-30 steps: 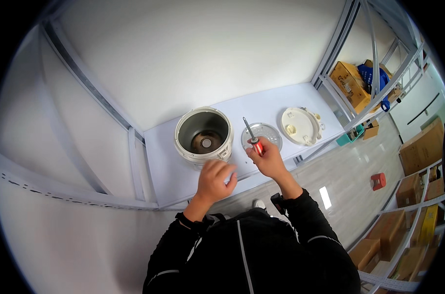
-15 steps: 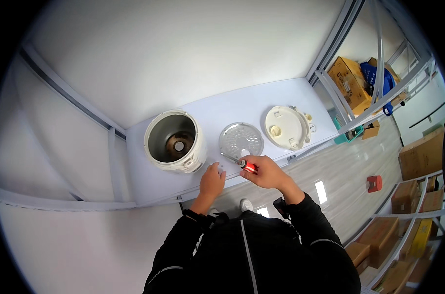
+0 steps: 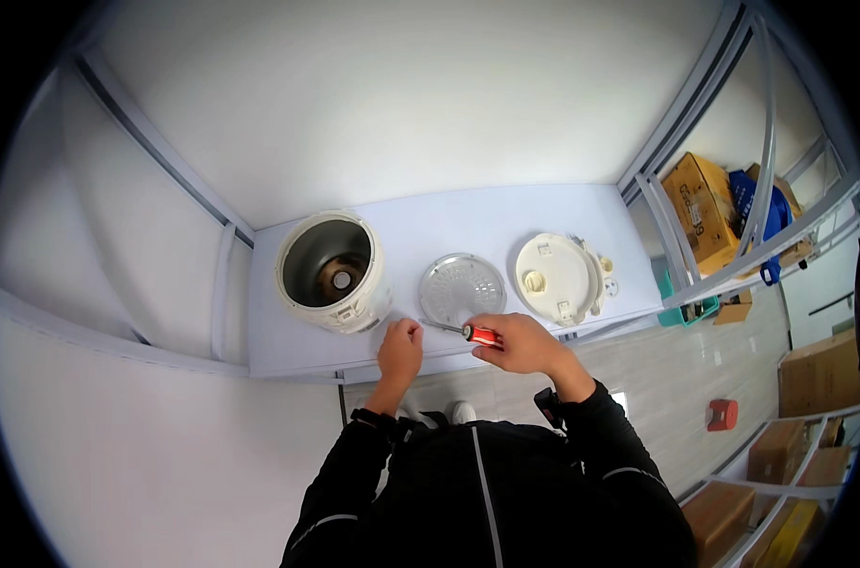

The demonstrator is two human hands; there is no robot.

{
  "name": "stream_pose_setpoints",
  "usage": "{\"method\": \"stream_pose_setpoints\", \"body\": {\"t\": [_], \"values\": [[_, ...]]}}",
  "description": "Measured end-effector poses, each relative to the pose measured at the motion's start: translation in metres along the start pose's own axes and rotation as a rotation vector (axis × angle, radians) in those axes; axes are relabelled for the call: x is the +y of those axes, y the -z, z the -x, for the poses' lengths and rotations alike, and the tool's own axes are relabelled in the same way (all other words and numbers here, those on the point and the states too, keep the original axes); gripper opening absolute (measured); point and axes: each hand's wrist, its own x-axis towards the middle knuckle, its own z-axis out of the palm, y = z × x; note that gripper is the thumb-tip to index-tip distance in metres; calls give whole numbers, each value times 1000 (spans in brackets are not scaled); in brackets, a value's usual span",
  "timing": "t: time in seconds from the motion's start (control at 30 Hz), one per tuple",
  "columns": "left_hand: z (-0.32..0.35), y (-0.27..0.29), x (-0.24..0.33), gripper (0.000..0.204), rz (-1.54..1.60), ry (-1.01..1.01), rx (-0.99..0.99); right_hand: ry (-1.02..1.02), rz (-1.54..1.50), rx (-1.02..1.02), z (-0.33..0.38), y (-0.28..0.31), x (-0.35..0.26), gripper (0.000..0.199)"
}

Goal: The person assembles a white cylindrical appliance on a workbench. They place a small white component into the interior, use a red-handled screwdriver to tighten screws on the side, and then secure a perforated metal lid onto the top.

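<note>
The lid (image 3: 560, 269) lies off, two o'clock from the screwdriver (image 3: 483, 336) clamped in the right hand (image 3: 528, 345); cooker body (image 3: 378, 292), at ten, uncovered; left hand (image 3: 400, 354) curled, its hold I can't tell.

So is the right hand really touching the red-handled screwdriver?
Touching. The head view shows the right hand gripping the red-handled screwdriver, with the handle's front end poking out between thumb and fingers.

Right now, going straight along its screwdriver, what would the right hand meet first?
Probably the left hand, near the tip of the screwdriver; the white pot lies beyond, though depth is unclear.
</note>
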Motion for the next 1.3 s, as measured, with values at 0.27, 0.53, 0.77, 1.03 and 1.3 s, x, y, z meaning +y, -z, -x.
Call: {"method": "stream_pose_setpoints", "body": {"t": [0.27,0.53,0.77,1.03,1.3], "values": [[-17,58,88,12,1339,249,-160,114,-145,96,-7,9,4,57],[-15,73,99,15,1407,147,-40,129,-108,5,-7,7,9,57],[-10,74,100,12,1435,126,-38,149,-204,26,-9,4,10,54],[-6,69,101,14,1163,-45,17,19,-141,-41,-5,13,1,59],[-5,75,106,16,1089,69,54,137,-101,175,1,15,-13,66]]}}
